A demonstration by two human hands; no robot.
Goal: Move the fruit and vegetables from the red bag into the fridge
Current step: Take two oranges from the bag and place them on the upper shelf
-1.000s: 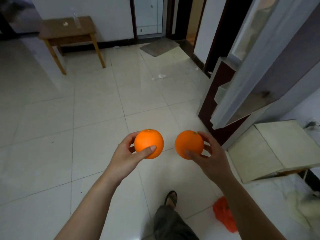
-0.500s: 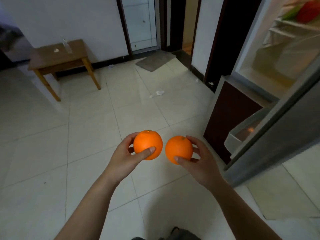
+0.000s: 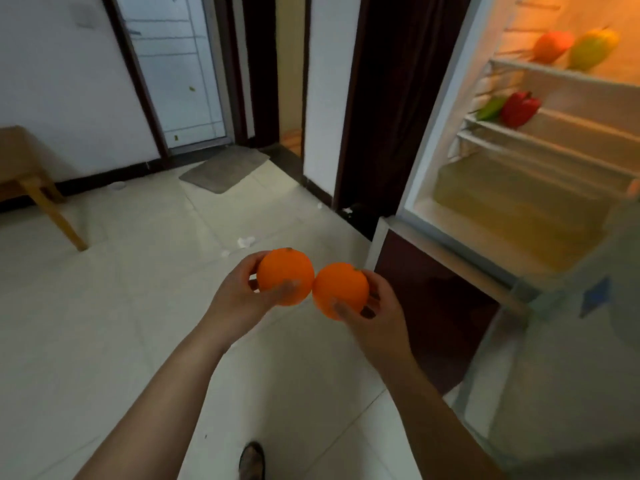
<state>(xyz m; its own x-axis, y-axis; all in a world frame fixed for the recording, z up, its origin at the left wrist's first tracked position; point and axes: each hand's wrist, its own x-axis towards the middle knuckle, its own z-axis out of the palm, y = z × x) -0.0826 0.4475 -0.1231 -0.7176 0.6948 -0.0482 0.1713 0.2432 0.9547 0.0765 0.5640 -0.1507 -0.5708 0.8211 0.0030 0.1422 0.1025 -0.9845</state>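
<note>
Your left hand (image 3: 235,301) curls round the left orange (image 3: 284,273), stem end up; your right hand (image 3: 381,323) curls round the right orange (image 3: 339,289), stem end up-right. Oranges touch, near the open fridge (image 3: 438,140).

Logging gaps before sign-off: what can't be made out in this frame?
1. Red bag: outside the head view.
2. Top-shelf produce: blurred and washed by the fridge light; kind unclear.
3. Fridge door: blurred, cut by the right edge.
4. Wooden table: cut by the left edge.
5. Left orange and right orange: partly covered by the left hand and right hand gripping them.
</note>
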